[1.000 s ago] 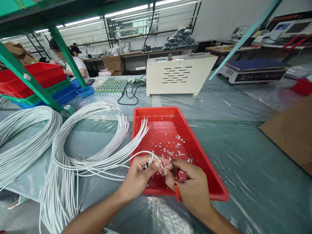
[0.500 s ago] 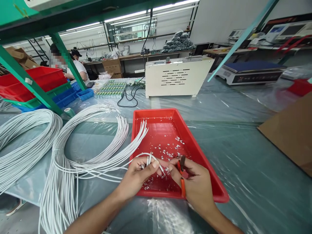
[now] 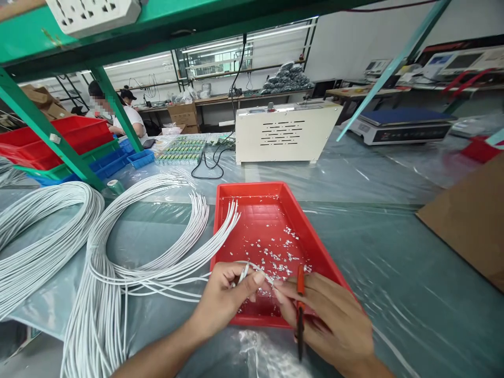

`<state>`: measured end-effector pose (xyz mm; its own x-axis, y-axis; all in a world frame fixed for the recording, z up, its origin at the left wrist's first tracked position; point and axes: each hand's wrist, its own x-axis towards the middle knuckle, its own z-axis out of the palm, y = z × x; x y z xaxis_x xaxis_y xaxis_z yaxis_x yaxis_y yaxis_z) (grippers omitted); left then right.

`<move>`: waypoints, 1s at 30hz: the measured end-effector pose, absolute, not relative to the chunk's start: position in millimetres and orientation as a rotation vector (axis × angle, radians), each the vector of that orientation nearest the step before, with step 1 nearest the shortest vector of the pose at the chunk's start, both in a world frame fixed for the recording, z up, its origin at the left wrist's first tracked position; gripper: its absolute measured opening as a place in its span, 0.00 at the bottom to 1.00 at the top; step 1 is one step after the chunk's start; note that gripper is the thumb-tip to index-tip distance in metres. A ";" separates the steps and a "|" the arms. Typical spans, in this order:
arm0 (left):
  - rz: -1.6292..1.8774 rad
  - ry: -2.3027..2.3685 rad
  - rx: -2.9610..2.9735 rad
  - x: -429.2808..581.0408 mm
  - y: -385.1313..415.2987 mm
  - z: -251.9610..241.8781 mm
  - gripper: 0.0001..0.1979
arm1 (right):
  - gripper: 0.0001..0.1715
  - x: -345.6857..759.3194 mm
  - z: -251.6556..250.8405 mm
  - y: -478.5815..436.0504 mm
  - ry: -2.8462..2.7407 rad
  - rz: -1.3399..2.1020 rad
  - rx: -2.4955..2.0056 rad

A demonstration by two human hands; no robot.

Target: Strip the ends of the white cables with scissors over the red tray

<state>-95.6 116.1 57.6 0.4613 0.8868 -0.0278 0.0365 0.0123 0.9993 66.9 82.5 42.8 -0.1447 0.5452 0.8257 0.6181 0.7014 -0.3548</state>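
Over the red tray, my left hand is closed on a few white cables, their ends poking up past the thumb. One cable bends across towards my right hand, whose thumb and forefinger pinch near its tip. That same hand also holds an orange-handled hand tool, probably pliers or cutters, with its dark end pointing down; its jaws are blurred. Small silvery scraps lie scattered in the tray. A large bundle of white cables lies coiled left of the tray, some ends resting over its rim.
Another cable coil lies far left. Behind the tray stands a cream metal box, with circuit boards to its left. Stacked bins, a scale and cardboard surround the bench. A person sits beyond.
My right hand has turned the orange-handled tool so its dark end points down, and its fingertips now pinch the cable by my left thumb. The view has tilted up slightly.
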 end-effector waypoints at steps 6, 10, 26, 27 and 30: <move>1.231 1.003 1.788 -93.9 104.7 54.3 0.07 | 0.10 63.3 45.2 80.1 -1.548 0.175 -1.100; 1.131 0.874 1.860 -90.3 105.7 51.8 0.07 | 0.05 61.1 51.2 77.5 -1.448 0.484 -1.132; 0.937 0.887 1.450 -85.3 112.1 55.5 0.05 | 0.15 62.9 48.4 82.2 -0.679 1.613 -1.037; 0.945 0.897 1.463 -84.9 111.7 55.1 0.05 | 0.15 62.6 49.1 81.3 -0.666 1.618 -1.041; 0.967 0.928 1.489 -83.7 110.4 54.3 0.05 | 0.15 62.5 50.4 79.4 -0.673 1.632 -1.022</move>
